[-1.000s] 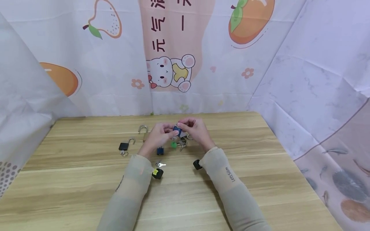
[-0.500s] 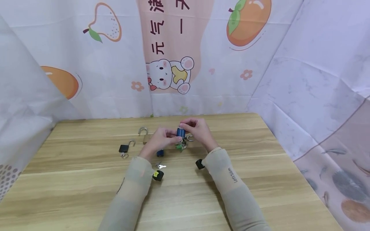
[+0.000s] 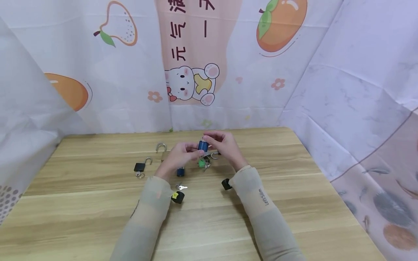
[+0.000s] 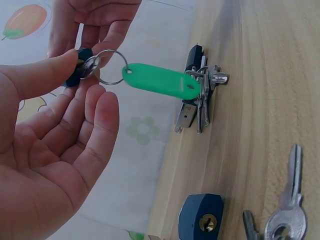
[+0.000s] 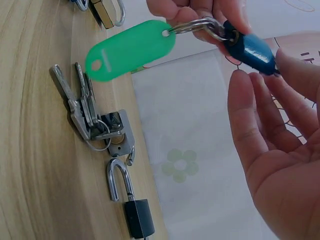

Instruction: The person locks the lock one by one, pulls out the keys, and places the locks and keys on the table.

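Observation:
A blue padlock [image 3: 203, 145] is held upright above the back of the table between both hands. My left hand [image 3: 179, 156] pinches its lower body, the thumb beside the key [image 4: 90, 66] at its keyhole. From that key hangs a ring [image 4: 109, 80] with a green tag [image 4: 159, 81]. With thumb and fingers, my right hand [image 3: 226, 145] pinches the shackle end, so the shackle is partly hidden. Below the hands lies a bunch of keys [image 5: 86, 107] beside a silver-grey metal piece [image 5: 120, 137]. Another blue padlock [image 4: 201, 218] rests on the table under my left hand.
Loose keys [image 3: 182, 187] lie in front of the second blue padlock. At left is a black padlock [image 3: 139, 167] with its shackle open; behind my left hand, a brass padlock [image 3: 164, 156]. Another open black padlock [image 5: 139, 218] lies at right. A printed curtain [image 3: 130, 90] hangs behind the table.
The blue padlock has turned from tilted to upright and shifted slightly right, with both hands still on it. Over the last half second it has risen slightly.

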Demonstrator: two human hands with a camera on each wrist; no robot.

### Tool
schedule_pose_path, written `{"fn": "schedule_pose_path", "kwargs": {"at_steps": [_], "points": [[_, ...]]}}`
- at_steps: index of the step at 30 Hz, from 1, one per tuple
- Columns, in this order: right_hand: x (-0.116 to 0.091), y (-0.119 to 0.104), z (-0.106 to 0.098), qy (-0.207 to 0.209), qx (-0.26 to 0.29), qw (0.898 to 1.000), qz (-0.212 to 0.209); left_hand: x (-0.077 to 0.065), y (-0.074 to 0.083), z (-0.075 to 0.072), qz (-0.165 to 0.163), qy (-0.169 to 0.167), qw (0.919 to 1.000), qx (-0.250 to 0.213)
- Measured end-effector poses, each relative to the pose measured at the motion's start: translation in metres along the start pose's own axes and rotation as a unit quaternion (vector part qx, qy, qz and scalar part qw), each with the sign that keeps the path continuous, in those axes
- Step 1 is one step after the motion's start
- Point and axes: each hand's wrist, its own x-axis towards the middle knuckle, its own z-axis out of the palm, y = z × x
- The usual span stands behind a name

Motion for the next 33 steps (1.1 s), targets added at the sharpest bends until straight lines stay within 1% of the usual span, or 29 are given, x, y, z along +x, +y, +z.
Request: {"fn": "schedule_pose_path", "kwargs": {"at_steps": [5, 8, 10, 13, 17, 22, 29, 33], "points": [[-0.0003, -0.0012, -0.0013, -0.015, -0.017, 1.0, 0.006, 0.002, 0.0013, -0.0006, 0.001, 0.032, 0.9989, -0.033], [-0.0003, -0.0008, -0.0001, -0.026, -0.027, 0.999, 0.015, 0.0026, 0.0006, -0.0017, -0.002, 0.044, 0.9984, -0.036], [-0.0005, -0.0001, 0.0004, -0.031, -0.033, 0.999, 0.021, 0.0027, 0.0009, -0.0019, 0.003, 0.042, 0.9986, -0.034], [-0.001, 0.0007, 0.0006, -0.037, -0.04, 0.998, 0.024, 0.0022, 0.002, -0.0013, 0.022, 0.029, 0.999, -0.025], [-0.001, 0.0014, 0.0001, -0.041, -0.037, 0.998, 0.017, 0.0018, 0.0036, -0.0006, 0.043, 0.017, 0.9988, -0.014], [-0.0005, 0.0018, 0.0004, -0.044, -0.024, 0.999, 0.004, 0.0027, 0.0027, -0.0006, 0.052, 0.02, 0.9984, -0.008], [-0.0009, -0.0003, 0.001, -0.037, -0.016, 0.999, -0.002, 0.0025, 0.0007, -0.001, 0.064, 0.016, 0.9972, 0.034], [-0.0012, -0.0003, 0.0011, -0.037, -0.01, 0.999, -0.005, 0.0017, 0.0011, -0.0001, 0.062, 0.019, 0.9969, 0.045]]}}
